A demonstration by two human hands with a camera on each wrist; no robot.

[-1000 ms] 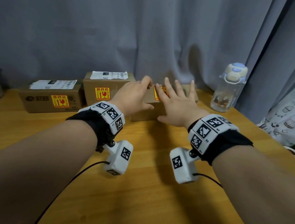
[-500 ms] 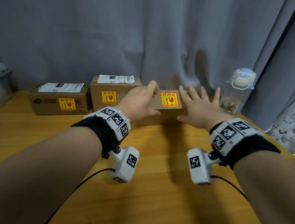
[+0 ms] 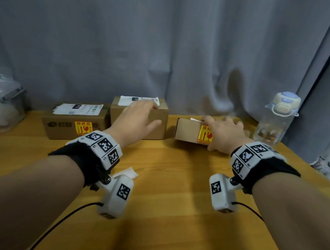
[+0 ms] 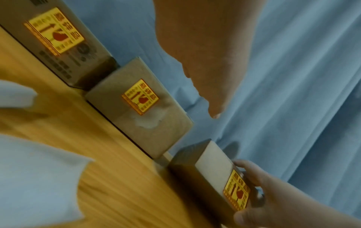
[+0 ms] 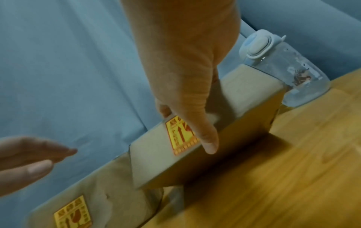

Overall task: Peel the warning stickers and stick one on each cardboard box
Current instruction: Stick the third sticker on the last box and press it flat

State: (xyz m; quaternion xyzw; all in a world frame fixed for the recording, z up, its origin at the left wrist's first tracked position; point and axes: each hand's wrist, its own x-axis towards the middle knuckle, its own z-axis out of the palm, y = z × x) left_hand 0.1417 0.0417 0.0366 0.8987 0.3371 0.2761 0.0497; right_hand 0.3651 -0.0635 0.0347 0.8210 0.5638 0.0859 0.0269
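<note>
Three cardboard boxes stand along the table's back edge. The left box [image 3: 68,125] carries a yellow warning sticker [image 3: 83,127]. My left hand [image 3: 139,116] hovers open in front of the middle box [image 3: 158,122] and hides its sticker [image 4: 139,97] from the head view. My right hand [image 3: 225,134] grips the right box [image 3: 187,130], fingers over its top and thumb across its sticker [image 5: 177,135]. That box sits slightly tilted beside the bottle.
A clear water bottle [image 3: 276,122] stands just right of the right box. A plastic container [image 3: 0,100] sits at the far left. White backing paper [image 3: 130,172] lies on the wooden table [image 3: 171,225] near my left wrist. A grey curtain hangs close behind the boxes.
The right box has moved right, toward the bottle, now held by my right hand. My left hand has let go of it and shifted left in front of the middle box.
</note>
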